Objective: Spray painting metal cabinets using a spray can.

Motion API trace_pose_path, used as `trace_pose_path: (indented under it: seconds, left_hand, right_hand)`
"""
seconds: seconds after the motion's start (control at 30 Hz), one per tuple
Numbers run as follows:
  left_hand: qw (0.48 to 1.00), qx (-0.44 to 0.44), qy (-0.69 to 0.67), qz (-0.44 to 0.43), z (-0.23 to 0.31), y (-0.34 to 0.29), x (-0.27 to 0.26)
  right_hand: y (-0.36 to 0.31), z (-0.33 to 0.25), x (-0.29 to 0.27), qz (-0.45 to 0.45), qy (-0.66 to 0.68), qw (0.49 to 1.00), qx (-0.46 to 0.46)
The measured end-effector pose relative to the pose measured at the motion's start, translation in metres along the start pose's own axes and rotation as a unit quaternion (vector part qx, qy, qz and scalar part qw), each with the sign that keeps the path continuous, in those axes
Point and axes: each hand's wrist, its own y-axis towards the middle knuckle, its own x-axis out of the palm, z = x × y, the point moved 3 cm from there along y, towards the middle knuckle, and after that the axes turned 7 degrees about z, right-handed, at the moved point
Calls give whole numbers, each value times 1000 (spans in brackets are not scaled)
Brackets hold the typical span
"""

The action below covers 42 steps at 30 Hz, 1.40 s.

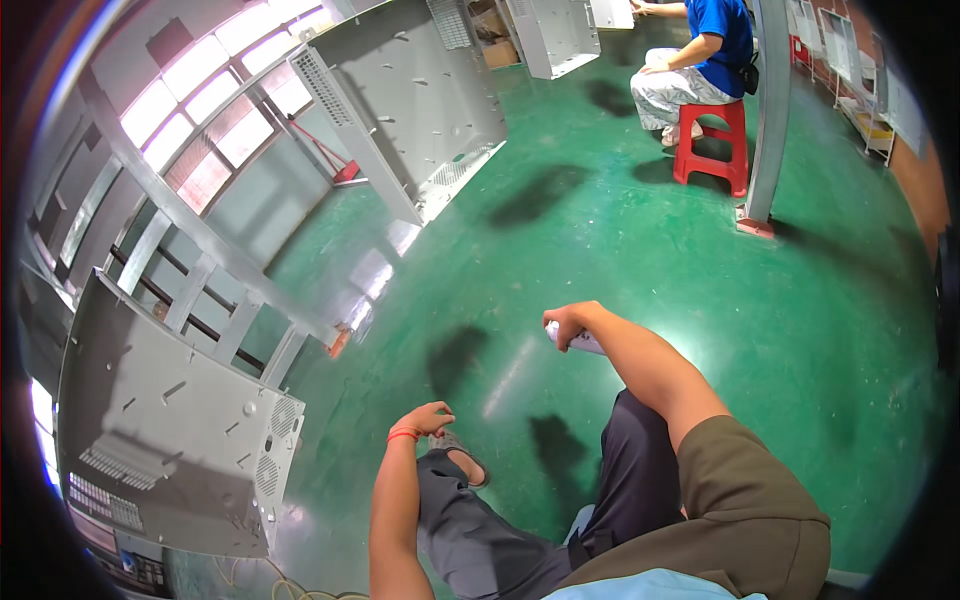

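In front of me my right hand [572, 325] is closed around a white spray can [582, 344], which lies at a slant; the palm hides much of it, and its tip is too small to make out. My left hand [427, 419], with a red band at the wrist, hangs loosely above my left foot and knee. Its fingers are slightly bent and apart, and nothing shows in them. Closest to that hand, on the left, stands a large grey sheet-metal housing [190, 400] with perforated patches and small tabs.
Another grey metal housing [410, 100] stands upright further off, and a third [555, 40] behind it. At the back right a person in a blue shirt [720, 45] sits on a red stool [715, 145] beside a metal post [768, 120]. A grey frame [190, 230] stands left; hoses [285, 585] lie below.
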Motion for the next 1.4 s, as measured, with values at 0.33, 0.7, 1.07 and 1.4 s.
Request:
trace_pose_path:
  seconds: [0.33, 0.7, 1.07, 1.4]
  left_hand:
    - [1000, -5, 8, 2, 43, 13, -5]
    - [1000, 3, -22, -7, 62, 26, 5]
    - [992, 0, 82, -94, -23, 69, 10]
    - [989, 12, 84, -125, -32, 106, 29]
  right_hand:
    - [16, 34, -13, 15, 4, 1000, -16]
    - [55, 64, -10, 2, -7, 999, -40]
    - [48, 38, -14, -21, -9, 999, -33]
    - [35, 48, -15, -32, 27, 999, 11]
